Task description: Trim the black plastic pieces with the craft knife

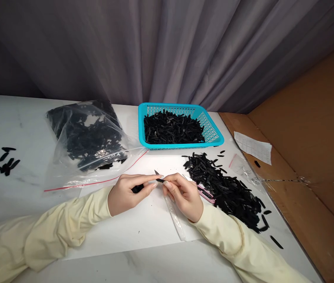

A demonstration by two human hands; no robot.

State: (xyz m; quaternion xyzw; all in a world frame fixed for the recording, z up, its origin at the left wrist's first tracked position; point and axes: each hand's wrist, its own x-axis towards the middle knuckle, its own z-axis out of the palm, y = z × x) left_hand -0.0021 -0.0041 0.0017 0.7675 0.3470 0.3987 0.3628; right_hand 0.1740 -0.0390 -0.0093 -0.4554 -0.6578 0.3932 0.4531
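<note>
Fingers of left hand [124, 195] and right hand [183, 195] pinched on one black strip [147, 184]; best gripped near both ends, held level.

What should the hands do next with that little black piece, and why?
Probably trim it: the left hand pinches one black piece, and the right hand holds a small blade at its tip. Then it likely goes in the blue basket, since the loose pile waits by the right hand.
</note>
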